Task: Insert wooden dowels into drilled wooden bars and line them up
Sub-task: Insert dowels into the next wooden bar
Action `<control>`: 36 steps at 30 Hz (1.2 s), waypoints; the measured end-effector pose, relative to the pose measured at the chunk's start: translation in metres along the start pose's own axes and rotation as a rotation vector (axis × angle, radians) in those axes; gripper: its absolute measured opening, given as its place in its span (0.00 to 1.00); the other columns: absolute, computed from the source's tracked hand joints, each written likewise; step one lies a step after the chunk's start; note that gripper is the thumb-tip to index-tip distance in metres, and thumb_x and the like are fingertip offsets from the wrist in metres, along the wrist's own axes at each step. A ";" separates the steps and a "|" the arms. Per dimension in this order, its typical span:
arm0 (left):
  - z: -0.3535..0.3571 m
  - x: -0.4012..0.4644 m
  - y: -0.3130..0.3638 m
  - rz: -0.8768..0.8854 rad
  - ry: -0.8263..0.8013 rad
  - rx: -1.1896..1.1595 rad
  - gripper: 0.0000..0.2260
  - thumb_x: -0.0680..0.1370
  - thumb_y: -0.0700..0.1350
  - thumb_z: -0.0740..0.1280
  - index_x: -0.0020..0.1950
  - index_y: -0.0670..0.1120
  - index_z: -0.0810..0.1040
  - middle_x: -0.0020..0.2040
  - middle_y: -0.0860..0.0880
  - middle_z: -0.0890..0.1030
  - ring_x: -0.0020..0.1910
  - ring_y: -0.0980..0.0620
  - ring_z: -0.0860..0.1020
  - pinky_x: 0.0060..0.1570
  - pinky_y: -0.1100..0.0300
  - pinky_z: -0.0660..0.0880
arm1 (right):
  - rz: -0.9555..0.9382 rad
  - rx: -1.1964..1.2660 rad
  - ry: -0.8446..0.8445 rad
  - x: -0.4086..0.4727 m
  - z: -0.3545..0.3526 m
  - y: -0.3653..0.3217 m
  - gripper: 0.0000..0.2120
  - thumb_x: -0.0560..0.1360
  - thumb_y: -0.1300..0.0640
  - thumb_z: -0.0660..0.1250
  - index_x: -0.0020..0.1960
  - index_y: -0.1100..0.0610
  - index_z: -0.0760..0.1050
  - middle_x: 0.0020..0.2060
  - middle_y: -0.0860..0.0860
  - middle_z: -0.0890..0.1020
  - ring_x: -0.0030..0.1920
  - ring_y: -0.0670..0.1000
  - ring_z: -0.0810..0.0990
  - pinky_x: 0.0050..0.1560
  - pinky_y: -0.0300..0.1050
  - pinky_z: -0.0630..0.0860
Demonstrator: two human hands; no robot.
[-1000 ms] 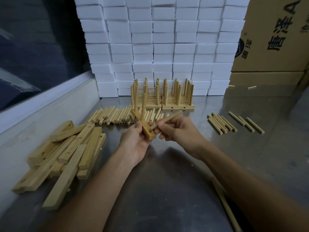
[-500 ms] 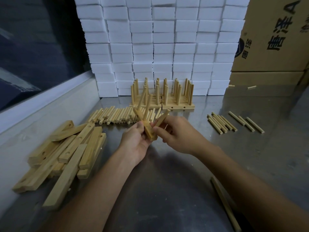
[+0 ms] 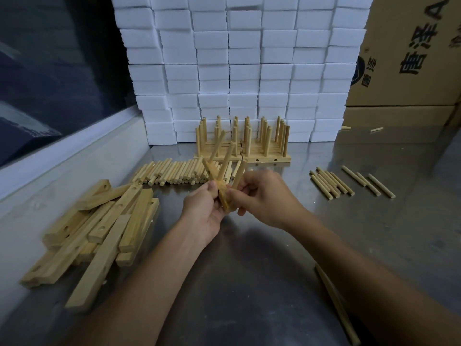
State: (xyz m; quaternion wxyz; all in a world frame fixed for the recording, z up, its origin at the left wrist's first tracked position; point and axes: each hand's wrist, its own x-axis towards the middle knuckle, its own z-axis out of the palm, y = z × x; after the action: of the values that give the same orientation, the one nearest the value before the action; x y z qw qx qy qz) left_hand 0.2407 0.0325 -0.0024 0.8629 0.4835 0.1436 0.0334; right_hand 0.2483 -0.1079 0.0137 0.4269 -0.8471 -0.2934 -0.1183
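My left hand (image 3: 203,208) grips a drilled wooden bar (image 3: 222,196) held above the steel table, tilted away from me. Two dowels (image 3: 217,146) stand up out of its far holes. My right hand (image 3: 264,196) pinches a third dowel (image 3: 239,173) whose lower end sits at the bar's near hole. A pile of loose dowels (image 3: 172,172) lies just behind my hands. Finished bars with upright dowels (image 3: 249,143) stand lined up at the back. Empty drilled bars (image 3: 99,226) lie heaped at the left.
A wall of white foam blocks (image 3: 237,71) rises behind the finished row. Cardboard boxes (image 3: 409,51) stand at the back right. More loose dowels (image 3: 331,182) lie at the right, a long stick (image 3: 336,303) beside my right forearm. A raised ledge (image 3: 74,156) borders the table's left.
My right hand has swung its dowel from lying nearly flat to standing steeply and brought its end to the bar's near hole. The bar has tilted a little in my left hand.
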 end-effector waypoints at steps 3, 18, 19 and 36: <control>0.000 0.000 0.000 0.000 -0.001 0.010 0.13 0.85 0.41 0.56 0.49 0.38 0.78 0.37 0.42 0.85 0.35 0.48 0.84 0.33 0.54 0.81 | 0.020 0.050 0.009 -0.001 0.003 0.002 0.10 0.77 0.56 0.71 0.40 0.60 0.78 0.30 0.52 0.84 0.30 0.45 0.84 0.36 0.40 0.82; -0.001 -0.001 0.001 -0.057 -0.054 -0.170 0.12 0.84 0.41 0.58 0.52 0.36 0.78 0.37 0.42 0.82 0.31 0.50 0.80 0.30 0.60 0.78 | 0.023 0.422 0.258 -0.001 -0.013 -0.014 0.08 0.80 0.56 0.68 0.53 0.61 0.80 0.33 0.52 0.81 0.26 0.50 0.78 0.29 0.37 0.75; -0.001 -0.001 0.001 -0.059 -0.065 -0.181 0.12 0.84 0.41 0.58 0.52 0.36 0.78 0.38 0.42 0.82 0.31 0.50 0.80 0.30 0.60 0.78 | 0.022 0.420 0.250 -0.002 -0.013 -0.015 0.08 0.79 0.56 0.68 0.54 0.61 0.79 0.33 0.50 0.82 0.26 0.50 0.79 0.29 0.38 0.75; -0.006 0.004 -0.003 -0.107 -0.098 -0.143 0.16 0.84 0.46 0.54 0.50 0.40 0.79 0.31 0.48 0.74 0.26 0.55 0.67 0.27 0.61 0.66 | -0.214 -0.104 0.074 -0.002 -0.014 -0.016 0.06 0.77 0.55 0.71 0.42 0.50 0.77 0.32 0.47 0.81 0.34 0.45 0.80 0.35 0.38 0.77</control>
State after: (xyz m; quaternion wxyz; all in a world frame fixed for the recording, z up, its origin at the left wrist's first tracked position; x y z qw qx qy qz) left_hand 0.2425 0.0364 -0.0085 0.9017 0.4134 0.1241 -0.0261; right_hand 0.2378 -0.1123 0.0322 0.3778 -0.8270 -0.3597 -0.2096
